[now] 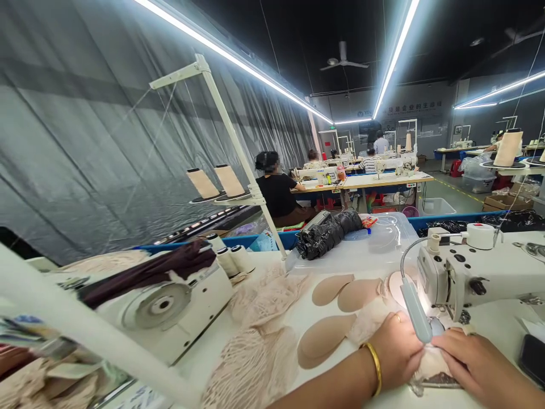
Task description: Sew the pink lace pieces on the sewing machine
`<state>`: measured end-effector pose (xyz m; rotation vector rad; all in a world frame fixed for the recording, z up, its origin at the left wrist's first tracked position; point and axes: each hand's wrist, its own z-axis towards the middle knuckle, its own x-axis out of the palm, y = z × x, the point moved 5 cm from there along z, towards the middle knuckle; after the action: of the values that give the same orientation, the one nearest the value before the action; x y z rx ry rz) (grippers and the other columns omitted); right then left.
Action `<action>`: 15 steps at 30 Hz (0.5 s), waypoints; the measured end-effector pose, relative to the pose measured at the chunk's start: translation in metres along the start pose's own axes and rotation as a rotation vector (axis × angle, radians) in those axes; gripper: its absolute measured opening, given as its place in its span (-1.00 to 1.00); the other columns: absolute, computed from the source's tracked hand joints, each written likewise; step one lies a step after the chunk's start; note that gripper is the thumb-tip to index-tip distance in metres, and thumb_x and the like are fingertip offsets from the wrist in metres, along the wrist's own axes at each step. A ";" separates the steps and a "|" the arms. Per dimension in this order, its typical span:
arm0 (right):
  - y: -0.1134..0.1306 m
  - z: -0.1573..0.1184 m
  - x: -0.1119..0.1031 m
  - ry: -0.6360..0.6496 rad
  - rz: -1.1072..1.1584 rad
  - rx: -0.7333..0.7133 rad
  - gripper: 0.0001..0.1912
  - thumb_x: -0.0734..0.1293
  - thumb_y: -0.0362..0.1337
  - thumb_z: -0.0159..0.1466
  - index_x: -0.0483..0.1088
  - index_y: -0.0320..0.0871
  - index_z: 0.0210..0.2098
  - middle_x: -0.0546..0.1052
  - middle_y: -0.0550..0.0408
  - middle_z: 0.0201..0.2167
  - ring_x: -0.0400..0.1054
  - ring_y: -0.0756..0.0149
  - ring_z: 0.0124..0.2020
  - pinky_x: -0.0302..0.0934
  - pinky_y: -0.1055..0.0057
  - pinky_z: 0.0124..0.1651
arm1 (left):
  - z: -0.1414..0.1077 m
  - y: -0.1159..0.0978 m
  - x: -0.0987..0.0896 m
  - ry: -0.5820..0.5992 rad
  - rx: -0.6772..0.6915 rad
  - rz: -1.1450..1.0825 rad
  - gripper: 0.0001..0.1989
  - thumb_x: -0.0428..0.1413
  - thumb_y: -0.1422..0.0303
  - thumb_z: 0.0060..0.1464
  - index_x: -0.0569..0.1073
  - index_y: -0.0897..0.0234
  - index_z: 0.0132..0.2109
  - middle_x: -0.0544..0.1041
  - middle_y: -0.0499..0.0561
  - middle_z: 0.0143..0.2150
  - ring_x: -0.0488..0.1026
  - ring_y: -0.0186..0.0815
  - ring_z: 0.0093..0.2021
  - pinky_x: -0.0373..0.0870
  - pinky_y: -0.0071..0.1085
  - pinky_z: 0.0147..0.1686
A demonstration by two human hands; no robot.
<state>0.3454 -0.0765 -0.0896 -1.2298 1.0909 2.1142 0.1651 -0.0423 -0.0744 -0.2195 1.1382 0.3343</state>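
Observation:
A pale beige fabric piece (431, 363) with a darker lower edge lies under the needle area of a white sewing machine (489, 272). On its left side, my left hand (398, 343), with a gold bangle and a ring, grips it with curled fingers. My right hand (474, 359) presses its fingers onto the right side of the same fabric. A grey lamp head (415, 312) on a bendy neck hides part of the stitching spot. Left of my hands lie beige moulded bra cups (321, 341), some joined to sheer pale fabric (370, 315).
Pale lace fabric (251, 363) spreads over the table's left part. Beyond it sits another machine (170, 307) with dark cloth on top. A thread stand (232, 125) rises there. Black plastic-wrapped bundle (330, 233) rests behind; a dark phone-like object (532, 360) lies at right. Co-workers sit farther back.

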 end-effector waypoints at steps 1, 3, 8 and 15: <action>-0.002 0.000 0.001 0.011 -0.010 0.013 -0.61 0.15 -0.31 0.54 0.52 0.12 0.16 0.69 0.08 -0.18 0.60 0.15 -0.26 0.38 0.30 -0.22 | 0.002 0.002 0.000 -0.007 0.011 -0.012 -0.94 0.18 0.39 0.30 0.43 0.24 -0.16 0.64 0.07 -0.07 0.58 -0.15 -0.06 0.46 -0.17 -0.05; -0.004 0.001 0.002 0.031 -0.033 0.041 -0.58 0.12 -0.31 0.55 0.49 0.15 0.21 0.69 0.08 -0.16 0.62 0.13 -0.22 0.39 0.28 -0.20 | 0.005 0.005 0.000 -0.020 0.034 -0.034 -0.96 0.16 0.39 0.34 0.45 0.26 -0.11 0.65 0.08 -0.03 0.58 -0.15 -0.01 0.46 -0.18 0.02; -0.005 0.001 0.002 0.020 -0.059 0.054 -0.54 0.10 -0.30 0.54 0.46 0.18 0.26 0.70 0.07 -0.08 0.64 0.09 -0.15 0.43 0.23 -0.15 | 0.007 0.010 0.002 -0.016 0.047 -0.046 -0.94 0.20 0.38 0.30 0.49 0.26 -0.13 0.65 0.03 -0.06 0.57 -0.16 -0.01 0.46 -0.19 0.09; -0.010 -0.002 0.003 -0.016 -0.068 0.002 -0.59 0.18 -0.33 0.50 0.53 0.16 0.17 0.73 0.10 -0.11 0.64 0.12 -0.21 0.44 0.31 -0.22 | 0.008 0.011 0.003 0.004 0.027 0.006 -0.91 0.23 0.36 0.29 0.47 0.26 -0.16 0.62 0.01 -0.05 0.53 -0.17 -0.01 0.45 -0.22 0.05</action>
<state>0.3516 -0.0721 -0.0965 -1.2296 1.0291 2.0684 0.1689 -0.0288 -0.0736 -0.1938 1.1470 0.3235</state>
